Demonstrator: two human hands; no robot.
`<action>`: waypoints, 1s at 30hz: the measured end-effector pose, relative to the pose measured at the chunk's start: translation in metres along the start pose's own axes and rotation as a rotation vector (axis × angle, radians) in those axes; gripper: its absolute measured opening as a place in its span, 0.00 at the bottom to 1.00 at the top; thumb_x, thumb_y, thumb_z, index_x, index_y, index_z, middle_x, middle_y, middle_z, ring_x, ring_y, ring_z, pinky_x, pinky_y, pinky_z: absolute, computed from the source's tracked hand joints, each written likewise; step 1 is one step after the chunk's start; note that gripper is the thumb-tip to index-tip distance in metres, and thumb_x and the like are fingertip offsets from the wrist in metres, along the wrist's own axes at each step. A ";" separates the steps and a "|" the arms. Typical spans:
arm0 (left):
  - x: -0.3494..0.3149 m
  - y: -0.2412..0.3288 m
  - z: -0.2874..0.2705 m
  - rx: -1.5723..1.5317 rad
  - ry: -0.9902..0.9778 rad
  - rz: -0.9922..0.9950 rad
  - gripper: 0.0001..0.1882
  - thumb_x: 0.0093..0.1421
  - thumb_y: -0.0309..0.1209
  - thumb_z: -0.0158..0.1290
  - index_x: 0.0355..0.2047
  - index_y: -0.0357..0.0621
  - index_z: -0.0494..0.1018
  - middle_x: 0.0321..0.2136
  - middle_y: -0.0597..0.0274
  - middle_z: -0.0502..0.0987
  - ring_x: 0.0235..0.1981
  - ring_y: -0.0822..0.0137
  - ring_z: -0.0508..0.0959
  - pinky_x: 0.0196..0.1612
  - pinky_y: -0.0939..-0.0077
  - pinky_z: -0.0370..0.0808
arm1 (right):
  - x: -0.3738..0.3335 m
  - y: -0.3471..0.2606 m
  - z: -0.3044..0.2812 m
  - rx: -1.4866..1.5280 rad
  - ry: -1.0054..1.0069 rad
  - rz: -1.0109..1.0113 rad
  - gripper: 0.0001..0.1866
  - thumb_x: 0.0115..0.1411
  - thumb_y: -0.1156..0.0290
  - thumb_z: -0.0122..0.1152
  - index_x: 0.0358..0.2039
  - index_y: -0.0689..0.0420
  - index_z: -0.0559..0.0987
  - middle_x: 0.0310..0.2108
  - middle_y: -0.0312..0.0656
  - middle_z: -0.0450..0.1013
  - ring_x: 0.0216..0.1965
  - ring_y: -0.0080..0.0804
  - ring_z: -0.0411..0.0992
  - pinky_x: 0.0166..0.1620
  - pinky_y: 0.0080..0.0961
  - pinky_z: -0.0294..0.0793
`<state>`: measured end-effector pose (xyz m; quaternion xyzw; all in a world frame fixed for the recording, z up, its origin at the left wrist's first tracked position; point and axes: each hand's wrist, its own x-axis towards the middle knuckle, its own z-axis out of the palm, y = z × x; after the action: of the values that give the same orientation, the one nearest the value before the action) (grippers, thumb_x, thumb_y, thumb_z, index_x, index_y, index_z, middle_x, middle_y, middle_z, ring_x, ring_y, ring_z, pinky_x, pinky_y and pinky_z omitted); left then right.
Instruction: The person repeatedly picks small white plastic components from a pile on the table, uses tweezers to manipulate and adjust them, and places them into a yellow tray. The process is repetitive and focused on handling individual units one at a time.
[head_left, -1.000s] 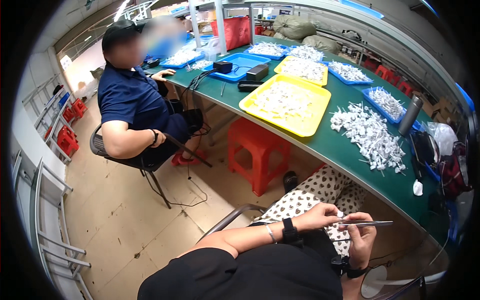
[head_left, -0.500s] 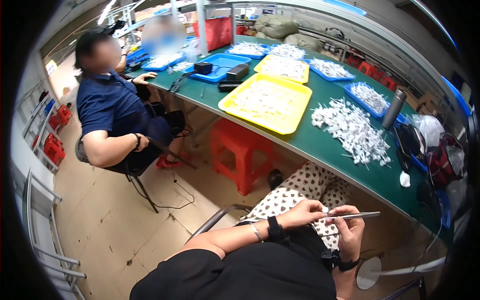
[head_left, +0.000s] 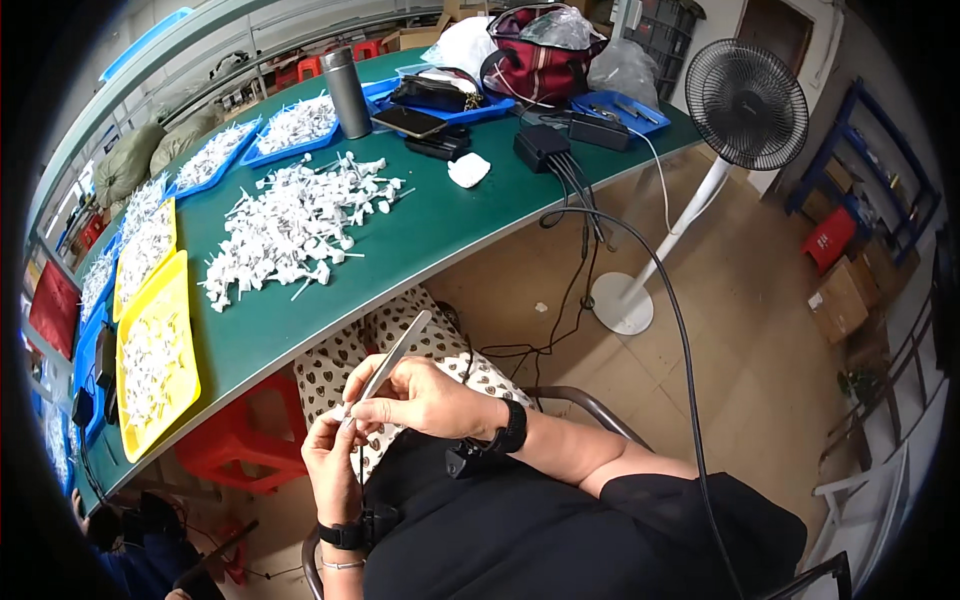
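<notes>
My right hand (head_left: 425, 400) is closed around metal tweezers (head_left: 398, 350), whose blunt end sticks up past my fingers and whose tips point down at my left fingertips. My left hand (head_left: 333, 462) is closed in a pinch on a small white piece (head_left: 341, 412), mostly covered by the fingers. The two hands meet above my lap, over patterned trousers (head_left: 450, 355). On the green table ahead lies a loose pile of small white parts with thin stems (head_left: 295, 225).
Yellow trays (head_left: 190, 385) and blue trays (head_left: 250, 158) of white parts stand left. A grey flask (head_left: 346, 95), phone (head_left: 408, 122), red bag (head_left: 545, 60) and black adapter (head_left: 540, 148) line the table's far side. Cables hang near a standing fan (head_left: 747, 105); a red stool (head_left: 245, 440) sits below.
My view has swung to the right, so the fan shows and the seated co-worker is mostly out at lower left. The tweezers have tilted from nearly level to upright; both hands stay together.
</notes>
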<state>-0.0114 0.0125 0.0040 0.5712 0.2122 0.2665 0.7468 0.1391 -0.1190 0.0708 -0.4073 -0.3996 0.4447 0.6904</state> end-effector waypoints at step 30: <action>-0.005 0.003 0.006 0.095 0.129 -0.021 0.07 0.65 0.24 0.60 0.43 0.36 0.79 0.37 0.64 0.82 0.37 0.75 0.80 0.42 0.79 0.77 | -0.002 0.024 -0.009 0.057 0.148 0.059 0.09 0.67 0.78 0.60 0.47 0.66 0.77 0.39 0.46 0.80 0.41 0.30 0.81 0.47 0.25 0.83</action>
<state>-0.0120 0.0051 0.0082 0.5853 0.2784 0.2844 0.7064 0.1397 -0.1160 0.0451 -0.4309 -0.3224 0.4446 0.7160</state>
